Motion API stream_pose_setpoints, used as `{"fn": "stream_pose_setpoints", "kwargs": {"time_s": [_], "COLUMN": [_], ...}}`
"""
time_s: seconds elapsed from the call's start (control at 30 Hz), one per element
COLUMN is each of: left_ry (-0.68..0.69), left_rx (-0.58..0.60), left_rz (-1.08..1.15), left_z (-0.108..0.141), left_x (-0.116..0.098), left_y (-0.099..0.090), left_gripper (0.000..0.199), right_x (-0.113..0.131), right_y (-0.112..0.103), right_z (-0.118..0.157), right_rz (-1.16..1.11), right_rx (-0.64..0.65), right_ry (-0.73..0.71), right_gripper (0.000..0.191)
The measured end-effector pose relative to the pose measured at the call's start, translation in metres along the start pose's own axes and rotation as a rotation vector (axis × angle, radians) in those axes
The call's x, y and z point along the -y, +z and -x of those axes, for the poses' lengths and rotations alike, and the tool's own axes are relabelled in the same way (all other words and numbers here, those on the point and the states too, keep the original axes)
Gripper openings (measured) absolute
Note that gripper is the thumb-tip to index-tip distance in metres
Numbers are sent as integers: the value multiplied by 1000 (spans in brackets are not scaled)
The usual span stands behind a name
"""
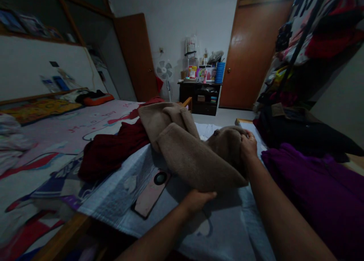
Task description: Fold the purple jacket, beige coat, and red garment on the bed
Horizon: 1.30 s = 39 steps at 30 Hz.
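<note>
A thick brown-grey garment (193,158) lies bunched over a light blue cloth (113,200). My right hand (249,144) grips the garment's right part, with its fingers closed on the fabric. At the garment's lower edge is my left hand (199,200); its thumb points right, and its other fingers are hidden under the fabric. A pink phone (151,194) with a round dark camera ring lies on the blue cloth, left of my left hand. Dark red fabric (113,151) touches the garment's left side.
Folded purple clothing (309,193) and a dark garment (301,132) lie at the right. A patterned bed (93,121) extends to the left. A fan (165,71) and a dark cabinet (186,98) stand at the back. Clothes hang at the upper right.
</note>
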<state>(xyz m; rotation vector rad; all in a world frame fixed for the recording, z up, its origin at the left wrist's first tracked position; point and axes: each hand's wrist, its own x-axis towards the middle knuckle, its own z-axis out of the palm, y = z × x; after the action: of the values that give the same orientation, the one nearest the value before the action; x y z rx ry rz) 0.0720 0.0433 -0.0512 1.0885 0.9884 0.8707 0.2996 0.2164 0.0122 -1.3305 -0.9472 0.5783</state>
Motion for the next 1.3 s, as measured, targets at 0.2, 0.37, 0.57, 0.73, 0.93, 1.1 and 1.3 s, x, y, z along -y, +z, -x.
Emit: {"fn": "stream_pose_setpoints", "kwargs": {"time_s": [0.2, 0.37, 0.57, 0.73, 0.93, 1.1, 1.3], "left_ry": [-200, -21, 459, 428, 441, 266, 367], "left_rx": [349, 351, -542, -525, -427, -414, -506], "left_rz": [-471, -795, -1035, -1375, -1451, -1091, -767], "left_z": [8, 17, -24, -57, -78, -108, -132], "left_x": [-11, -85, -116, -107, -116, -104, -88], "left_y": [-25, -82, -124, -112, -99, -113, -98], "left_gripper": [33, 27, 39, 47, 57, 72, 89], "right_x": [0, 10, -2, -6, 15, -1, 7], "right_y": [-20, -33, -25, -29, -62, -72, -72], "right_z": [32, 86, 153, 161, 126, 112, 117], "right_rz": [603, 674, 793, 879, 967, 1109, 886], "right_rx": [0, 382, 886, 960, 938, 868, 997], "right_ry": [-102, -396, -423, -351, -438, -361, -278], "right_gripper": [58, 58, 103, 98, 78, 52, 59]}}
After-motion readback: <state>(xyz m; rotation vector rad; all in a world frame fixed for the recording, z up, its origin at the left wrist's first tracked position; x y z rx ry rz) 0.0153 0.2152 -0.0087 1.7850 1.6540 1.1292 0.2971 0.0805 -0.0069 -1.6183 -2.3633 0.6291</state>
